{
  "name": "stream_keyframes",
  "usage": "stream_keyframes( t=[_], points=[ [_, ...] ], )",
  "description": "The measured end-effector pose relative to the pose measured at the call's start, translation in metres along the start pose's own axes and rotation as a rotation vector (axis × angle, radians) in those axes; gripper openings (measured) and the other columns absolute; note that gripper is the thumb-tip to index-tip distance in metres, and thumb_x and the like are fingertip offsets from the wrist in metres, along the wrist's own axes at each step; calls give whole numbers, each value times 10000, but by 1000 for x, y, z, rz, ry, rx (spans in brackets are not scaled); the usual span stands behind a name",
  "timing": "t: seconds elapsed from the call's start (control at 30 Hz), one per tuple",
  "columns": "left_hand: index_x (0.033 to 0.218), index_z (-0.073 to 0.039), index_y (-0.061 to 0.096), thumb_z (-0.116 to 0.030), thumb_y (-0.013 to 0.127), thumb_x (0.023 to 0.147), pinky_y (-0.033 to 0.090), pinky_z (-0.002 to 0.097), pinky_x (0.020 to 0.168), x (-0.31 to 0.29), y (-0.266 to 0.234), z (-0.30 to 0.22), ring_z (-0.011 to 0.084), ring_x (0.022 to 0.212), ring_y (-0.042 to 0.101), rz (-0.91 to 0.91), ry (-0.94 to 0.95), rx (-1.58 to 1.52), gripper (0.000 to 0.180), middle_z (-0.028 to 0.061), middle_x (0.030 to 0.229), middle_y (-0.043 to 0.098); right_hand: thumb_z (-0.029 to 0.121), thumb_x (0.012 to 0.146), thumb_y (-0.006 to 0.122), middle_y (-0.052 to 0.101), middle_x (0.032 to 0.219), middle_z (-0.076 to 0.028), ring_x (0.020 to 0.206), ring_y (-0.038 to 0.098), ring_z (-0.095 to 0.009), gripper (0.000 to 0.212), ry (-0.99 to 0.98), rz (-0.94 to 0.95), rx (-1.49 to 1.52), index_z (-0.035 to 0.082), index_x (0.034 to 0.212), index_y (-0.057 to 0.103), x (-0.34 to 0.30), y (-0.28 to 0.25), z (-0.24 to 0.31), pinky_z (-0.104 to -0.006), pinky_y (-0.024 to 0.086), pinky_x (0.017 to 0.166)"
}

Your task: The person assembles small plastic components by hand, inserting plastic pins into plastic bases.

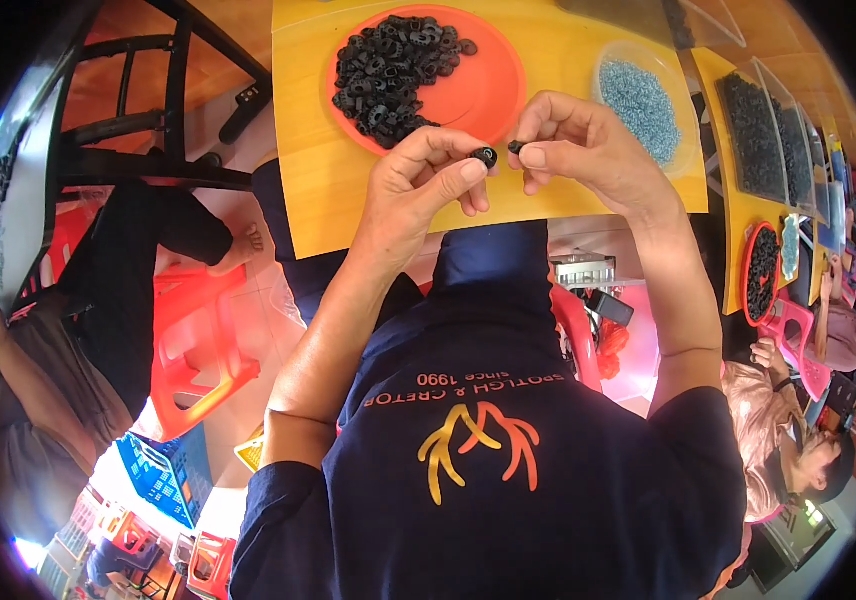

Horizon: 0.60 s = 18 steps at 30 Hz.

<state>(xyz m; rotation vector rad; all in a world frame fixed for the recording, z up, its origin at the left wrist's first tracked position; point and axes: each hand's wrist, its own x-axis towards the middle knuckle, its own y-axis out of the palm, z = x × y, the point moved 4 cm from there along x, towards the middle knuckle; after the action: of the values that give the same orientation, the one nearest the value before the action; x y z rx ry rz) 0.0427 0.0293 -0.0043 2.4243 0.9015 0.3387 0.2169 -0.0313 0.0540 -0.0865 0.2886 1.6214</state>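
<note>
Right now my left hand (426,180) pinches a small black ring-shaped part (485,156) between thumb and forefinger, its hole turned toward my other hand so the opening is easy to meet. My right hand (576,145) is closed narrow on an even smaller dark piece (516,147) at its fingertips, held just beside the ring, the two nearly touching but, as far as I can tell, still apart. I keep both hands raised above the near edge of the yellow bench (320,190), close in front of me, probably so I can see the tiny gap clearly. Just beyond my left hand sits an orange plate (493,85) with a heap of black ring parts (393,65) piled to its left half, within easy reach for the next pick. Beyond my right hand lies a clear shallow dish of small pale blue-grey pieces (640,100), likewise near the hand that would draw from it. Farther right, along the bench, stand more trays of black parts (753,125) and another orange plate (762,272), where another person (843,330) sits.
</note>
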Motion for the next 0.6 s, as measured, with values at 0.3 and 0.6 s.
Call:
stream_keyframes(
  t=[0.3,0.6],
  points=[
    [1107,0,618,-76,654,949,547,265,591,1,5,-1,147,707,659,-4,-83,-17,179,101,918,687,158,903,711,653,892,-19,760,645,-102,183,48,3,34,23,1006,643,-6,3,1,-247,551,702],
    [1081,3,637,-68,652,948,546,258,604,2,6,-2,119,711,648,12,-88,33,152,70,885,676,168,908,703,640,881,-18,756,619,-86,179,81,-59,-103,20,986,637,-7,9,5,-244,542,682]
  ],
)
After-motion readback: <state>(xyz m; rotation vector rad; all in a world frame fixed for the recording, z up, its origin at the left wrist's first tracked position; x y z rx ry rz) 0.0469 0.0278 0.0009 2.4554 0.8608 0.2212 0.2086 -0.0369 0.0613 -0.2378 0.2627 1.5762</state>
